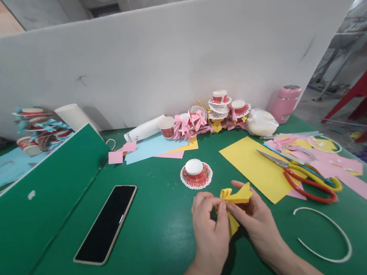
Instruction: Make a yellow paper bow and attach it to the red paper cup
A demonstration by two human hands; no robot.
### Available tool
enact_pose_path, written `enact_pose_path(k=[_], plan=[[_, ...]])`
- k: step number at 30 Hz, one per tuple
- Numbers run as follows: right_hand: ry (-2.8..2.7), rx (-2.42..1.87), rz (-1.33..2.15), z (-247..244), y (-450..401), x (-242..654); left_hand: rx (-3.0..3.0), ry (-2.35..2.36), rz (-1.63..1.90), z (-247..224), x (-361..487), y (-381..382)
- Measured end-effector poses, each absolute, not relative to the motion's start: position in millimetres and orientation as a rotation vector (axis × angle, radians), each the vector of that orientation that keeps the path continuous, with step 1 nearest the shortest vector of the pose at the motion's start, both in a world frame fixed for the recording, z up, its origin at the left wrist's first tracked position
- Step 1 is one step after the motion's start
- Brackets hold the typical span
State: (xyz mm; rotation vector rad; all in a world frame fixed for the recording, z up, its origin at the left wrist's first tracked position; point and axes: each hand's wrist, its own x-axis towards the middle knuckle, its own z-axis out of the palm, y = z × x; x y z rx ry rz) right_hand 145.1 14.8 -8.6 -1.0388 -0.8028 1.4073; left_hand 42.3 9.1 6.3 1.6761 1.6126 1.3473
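Between my two hands, just above the green table, is a yellow folded paper bow (239, 195) with pleated strips pointing right and down. My left hand (210, 225) pinches it near its middle with thumb and index finger. Thumb and fingers of my right hand (256, 218) are closed on its right side, partly behind the paper. Beyond my hands a paper cup cut into a red and white fringe (196, 174) stands upside down, its strips spread out flat around the white base.
A phone (107, 225) lies at the left by a green divider (43, 207). On the right are yellow paper (256, 168), red-handled scissors (309, 183), pink paper strips (364, 185) and a curved white strip (343, 233). Decorated cups (221, 100) and a pink bottle (286, 104) line the back.
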Motion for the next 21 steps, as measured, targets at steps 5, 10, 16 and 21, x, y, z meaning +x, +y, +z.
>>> enact_pose_path(k=[5, 10, 16, 21], plan=[[-0.711, -1.002, 1.449, -8.2, 15.8, 145.3, 1.612, 1.554, 1.326, 4.4, 40.8, 10.3], [-0.673, -0.989, 1.467, -9.9, 17.0, 145.8, 1.575, 1.499, 1.356, 5.3, 40.6, 12.7], [-0.688, -0.995, 1.48, -9.8, 15.9, 145.5, 1.535, 1.506, 1.391, 7.9, 40.5, 13.7], [-0.671, -0.99, 1.484, -7.9, 16.6, 145.0, 1.471, 1.477, 1.364, 8.7, 40.8, 14.2]])
